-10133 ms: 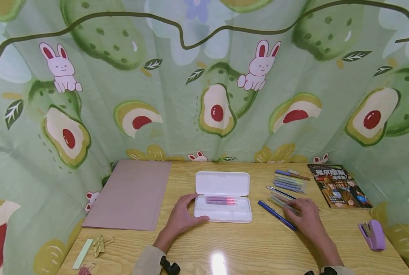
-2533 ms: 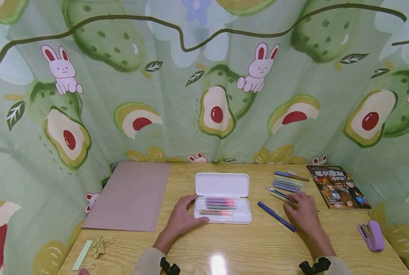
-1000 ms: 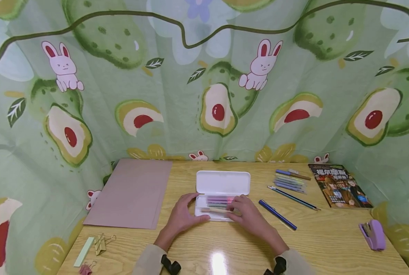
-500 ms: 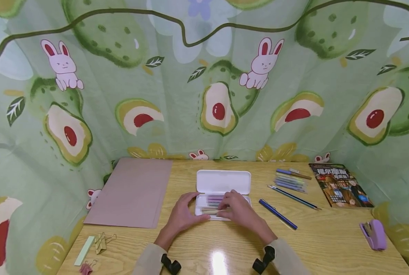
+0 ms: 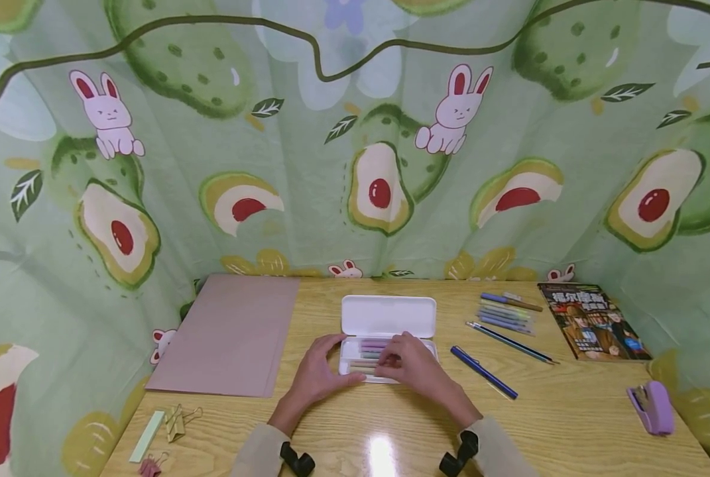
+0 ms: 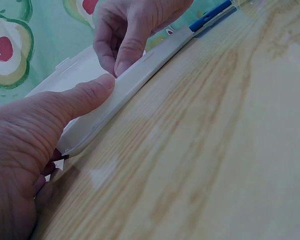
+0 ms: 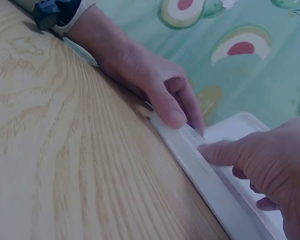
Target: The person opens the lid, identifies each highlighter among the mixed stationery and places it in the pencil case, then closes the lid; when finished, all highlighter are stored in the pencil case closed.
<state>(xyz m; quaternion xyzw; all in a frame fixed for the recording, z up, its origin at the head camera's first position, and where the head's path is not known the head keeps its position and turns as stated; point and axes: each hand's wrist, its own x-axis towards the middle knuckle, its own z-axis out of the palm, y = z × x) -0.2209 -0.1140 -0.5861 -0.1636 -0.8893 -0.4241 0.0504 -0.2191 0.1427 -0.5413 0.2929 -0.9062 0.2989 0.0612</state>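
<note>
A white pencil case (image 5: 420, 373) lies with its lid (image 5: 388, 315) raised at the back. My left hand (image 5: 319, 374) grips its left end, thumb along the front rim and fingers behind. Several purple, pink and green pens (image 5: 374, 346) lie in its rear compartment. In front of them are beige pens (image 5: 360, 371), partly covered by my right hand (image 5: 411, 361). That hand reaches inside with bent fingers, thumb low and fingertips at the pens. In the right wrist view its thumb (image 7: 222, 151) reaches over the case; I cannot tell whether it still pinches a pen.
To the right lie a blue pen (image 5: 484, 372), pencils (image 5: 512, 342), several pastel pens (image 5: 505, 315), a magazine (image 5: 593, 324) and a purple stapler (image 5: 651, 407). To the left are a mauve folder (image 5: 223, 338), binder clips (image 5: 176, 424) and a pale green strip (image 5: 147, 437). A curtain hangs behind.
My right hand has taken beige and green pens from beside the pencils and brought them left into the case; the latest beige pen now lies lower there. My left hand keeps its place.
</note>
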